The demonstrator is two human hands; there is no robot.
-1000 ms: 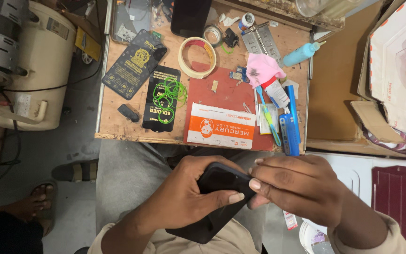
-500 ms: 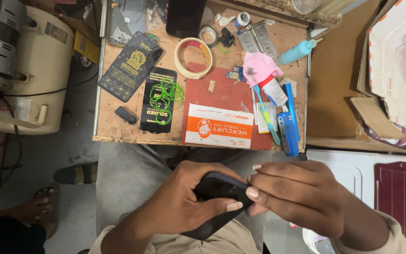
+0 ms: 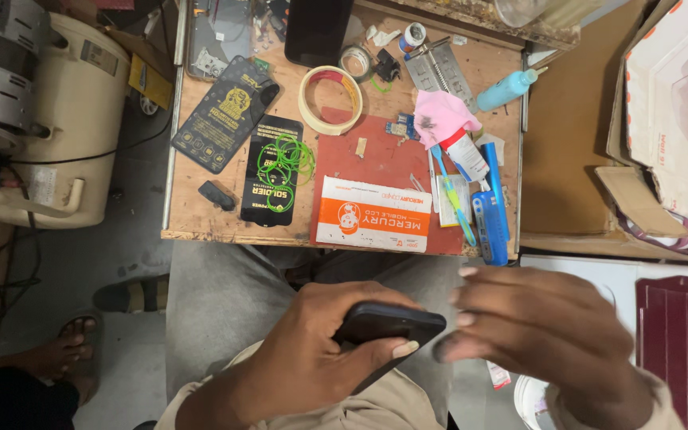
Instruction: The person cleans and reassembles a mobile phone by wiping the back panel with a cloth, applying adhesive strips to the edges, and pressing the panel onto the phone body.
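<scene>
My left hand (image 3: 320, 350) grips a dark phone (image 3: 388, 326) over my lap, thumb laid along its lower edge. My right hand (image 3: 543, 334) hovers just right of the phone, fingers spread and blurred, holding nothing. Beyond them is a small wooden table (image 3: 201, 215) with a red mat (image 3: 376, 163), an orange-and-white box (image 3: 372, 215), a roll of cream tape (image 3: 330, 99), two black flat packets (image 3: 268, 171), green wire loops (image 3: 284, 159), a pink cloth (image 3: 439, 115) and blue tools (image 3: 491, 207).
A cream machine (image 3: 65, 119) stands left of the table, with cables on the floor. Cardboard boxes (image 3: 670, 103) sit at the right, a dark red case (image 3: 682, 350) at lower right. A sandalled foot (image 3: 129, 295) and a bare foot (image 3: 57, 354) rest on the floor.
My right hand has pulled away from the phone to the right and opened its fingers. The left hand keeps holding the phone.
</scene>
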